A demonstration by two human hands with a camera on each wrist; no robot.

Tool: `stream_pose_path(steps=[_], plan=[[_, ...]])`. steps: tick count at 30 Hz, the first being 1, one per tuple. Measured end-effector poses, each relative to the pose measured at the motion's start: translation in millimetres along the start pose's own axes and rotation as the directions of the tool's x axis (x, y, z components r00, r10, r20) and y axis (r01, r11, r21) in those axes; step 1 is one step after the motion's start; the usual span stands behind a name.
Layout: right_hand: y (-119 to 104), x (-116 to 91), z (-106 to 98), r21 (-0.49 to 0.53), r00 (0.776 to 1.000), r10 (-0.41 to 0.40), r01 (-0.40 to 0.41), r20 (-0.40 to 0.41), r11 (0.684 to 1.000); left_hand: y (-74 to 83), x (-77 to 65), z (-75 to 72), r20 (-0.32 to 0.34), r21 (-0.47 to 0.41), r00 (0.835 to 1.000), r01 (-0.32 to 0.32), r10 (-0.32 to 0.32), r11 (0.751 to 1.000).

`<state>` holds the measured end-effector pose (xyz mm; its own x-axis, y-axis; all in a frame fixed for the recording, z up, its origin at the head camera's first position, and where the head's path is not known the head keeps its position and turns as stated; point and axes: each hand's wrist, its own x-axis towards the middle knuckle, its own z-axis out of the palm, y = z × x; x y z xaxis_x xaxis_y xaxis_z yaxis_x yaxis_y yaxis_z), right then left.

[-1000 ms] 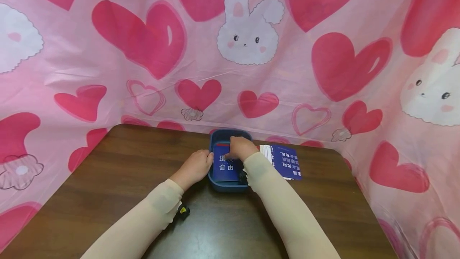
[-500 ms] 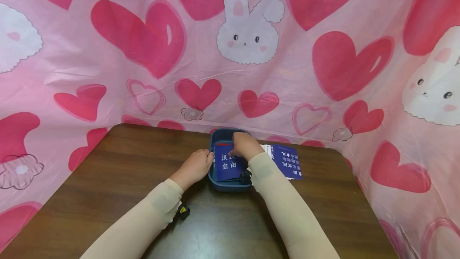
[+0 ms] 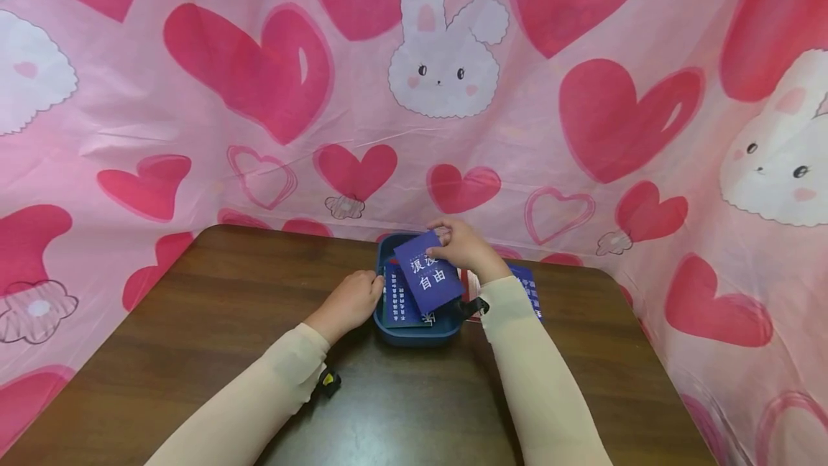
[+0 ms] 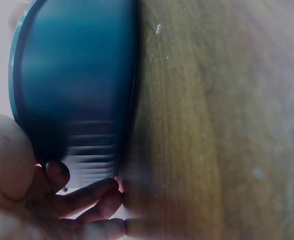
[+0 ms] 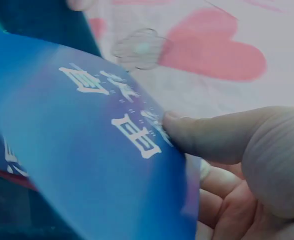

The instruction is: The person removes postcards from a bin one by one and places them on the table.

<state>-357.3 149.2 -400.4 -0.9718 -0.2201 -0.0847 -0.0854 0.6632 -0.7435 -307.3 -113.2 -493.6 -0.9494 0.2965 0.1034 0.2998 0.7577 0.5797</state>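
My right hand (image 3: 464, 244) pinches a blue card (image 3: 427, 272) with white characters, thumb on its printed face and fingers behind. The card is raised and tilted over a blue plastic bin (image 3: 414, 339). In the right wrist view the card (image 5: 87, 150) bends slightly away from the thumb. More dark blue cards (image 3: 397, 300) lie inside the bin, partly covered by the raised one. My left hand (image 3: 349, 300) holds the bin's left side at the rim. The left wrist view has its fingers (image 4: 94, 200) curled by the ribbed outer wall.
Right of the bin, a pile of cards (image 3: 527, 280) lies on the brown wooden table (image 3: 272, 265), half hidden behind my right wrist. A pink curtain (image 3: 362, 121) with hearts and rabbits hangs close behind the table's back edge and along both sides.
My right hand has lifted the blue card from the bin and moved right, tilting it and uncovering other cards beneath. The left hand stays at the bin's side.
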Motion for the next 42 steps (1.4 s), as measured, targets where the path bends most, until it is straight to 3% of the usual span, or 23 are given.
stream_pose_path(steps=[6,11,17,26,32,38,42], plan=[[23.2,-9.1,-21.5,0.149,0.997,-0.012,0.023,-0.071,0.989,9.4,-5.8,-4.6,0.026,-0.018,0.999,0.041,-0.041,0.999],[47.9,-14.3,-37.0,0.159,0.986,-0.002,0.029,-0.166,0.987,15.6,-7.7,-7.3,0.048,-0.011,0.996,0.079,-0.078,0.997],[68.0,-30.6,-61.4,0.201,0.980,0.085,-0.047,-0.181,0.978,15.8,-7.6,-5.3,0.048,-0.013,0.996,0.073,-0.072,0.997],[97.9,-54.3,-97.2,0.203,0.949,0.228,-0.184,-0.216,0.962,16.9,-8.7,-6.8,0.033,-0.009,0.997,0.071,-0.070,0.997],[126.3,-61.0,-110.6,0.229,0.937,0.294,-0.249,-0.188,0.941,18.0,-9.6,-8.9,0.028,-0.003,0.998,0.060,-0.060,0.998],[148.4,-70.8,-117.8,0.260,0.904,0.410,-0.370,-0.122,0.892,19.4,-10.3,-11.4,0.037,-0.007,0.997,0.068,-0.068,0.998],[161.4,-72.9,-116.6,0.265,0.889,0.448,-0.411,-0.096,0.873,19.8,-10.2,-11.1,0.044,-0.013,0.996,0.074,-0.073,0.997]])
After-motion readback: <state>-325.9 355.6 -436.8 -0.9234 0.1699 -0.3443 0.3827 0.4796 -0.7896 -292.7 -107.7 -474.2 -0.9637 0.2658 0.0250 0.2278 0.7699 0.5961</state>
